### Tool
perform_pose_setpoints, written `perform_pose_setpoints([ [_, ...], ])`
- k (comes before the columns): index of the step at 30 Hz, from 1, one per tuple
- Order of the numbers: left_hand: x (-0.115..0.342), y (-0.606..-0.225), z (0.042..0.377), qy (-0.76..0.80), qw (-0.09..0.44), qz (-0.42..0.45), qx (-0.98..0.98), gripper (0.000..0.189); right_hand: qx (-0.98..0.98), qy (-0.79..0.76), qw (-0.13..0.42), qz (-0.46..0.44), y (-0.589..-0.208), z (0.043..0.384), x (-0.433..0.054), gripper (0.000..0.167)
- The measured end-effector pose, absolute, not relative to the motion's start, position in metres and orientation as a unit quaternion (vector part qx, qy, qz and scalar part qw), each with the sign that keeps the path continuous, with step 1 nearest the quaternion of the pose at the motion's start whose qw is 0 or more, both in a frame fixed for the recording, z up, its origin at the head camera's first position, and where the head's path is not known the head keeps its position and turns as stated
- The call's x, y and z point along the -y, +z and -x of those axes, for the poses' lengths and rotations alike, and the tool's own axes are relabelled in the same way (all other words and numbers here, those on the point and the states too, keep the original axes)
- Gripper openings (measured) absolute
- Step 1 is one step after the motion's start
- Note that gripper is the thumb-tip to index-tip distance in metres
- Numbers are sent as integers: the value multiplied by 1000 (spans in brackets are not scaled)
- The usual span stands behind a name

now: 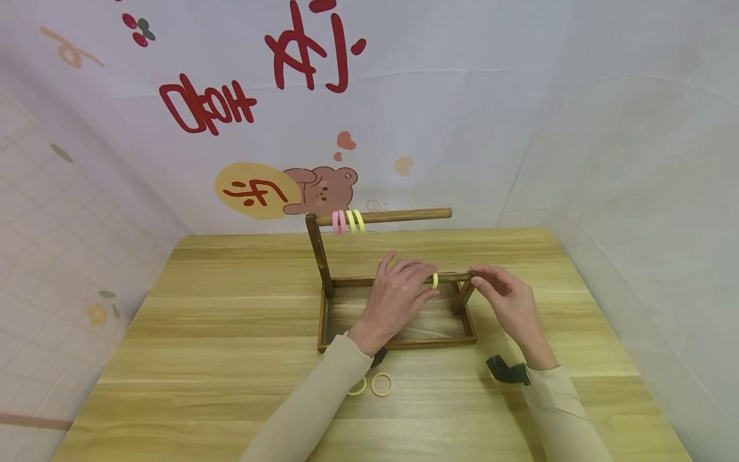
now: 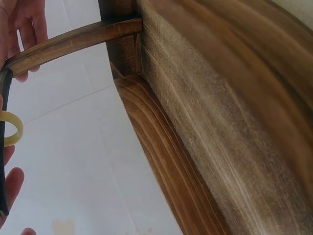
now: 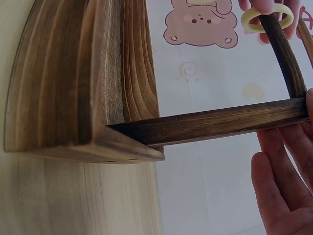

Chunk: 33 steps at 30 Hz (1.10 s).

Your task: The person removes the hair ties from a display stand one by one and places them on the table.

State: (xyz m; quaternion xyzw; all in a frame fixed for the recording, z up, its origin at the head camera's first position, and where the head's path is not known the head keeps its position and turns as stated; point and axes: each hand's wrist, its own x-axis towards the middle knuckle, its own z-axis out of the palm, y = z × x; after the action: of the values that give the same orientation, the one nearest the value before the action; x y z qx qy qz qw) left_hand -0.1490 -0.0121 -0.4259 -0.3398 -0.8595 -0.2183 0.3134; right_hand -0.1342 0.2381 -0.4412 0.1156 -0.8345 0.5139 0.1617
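A dark wooden two-arm rack point(image 1: 404, 345) stands on the table, one arm tall at the back, one short in front. On the short arm point(image 1: 453, 278) hangs a yellow ring point(image 1: 435, 280). My left hand point(image 1: 395, 295) reaches over the tray base, thumb and forefinger pinching at this ring; in the right wrist view its fingertips overlap the ring point(image 3: 248, 22) around the arm. With thumb and fingers, my right hand point(image 1: 510, 301) holds the top of the short post point(image 3: 220, 120), where the arm joins it. Two pink rings point(image 1: 339, 222) and two yellow rings point(image 1: 355, 221) hang on the tall arm point(image 1: 404, 215).
In front of the rack, a yellow-green ring point(image 1: 358, 387) and a peach ring point(image 1: 382, 385) lie on the wooden table point(image 1: 231, 333), the former partly behind my left sleeve. A printed white cloth point(image 1: 462, 128) rises behind the table, with more cloth at both sides.
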Motion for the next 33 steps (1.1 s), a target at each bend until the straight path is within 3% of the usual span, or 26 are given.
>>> perform_pose_setpoints([
  [33,40,-435,151,-261,300,307,864,46,845,501,152,-111,-442,135,-240,25],
])
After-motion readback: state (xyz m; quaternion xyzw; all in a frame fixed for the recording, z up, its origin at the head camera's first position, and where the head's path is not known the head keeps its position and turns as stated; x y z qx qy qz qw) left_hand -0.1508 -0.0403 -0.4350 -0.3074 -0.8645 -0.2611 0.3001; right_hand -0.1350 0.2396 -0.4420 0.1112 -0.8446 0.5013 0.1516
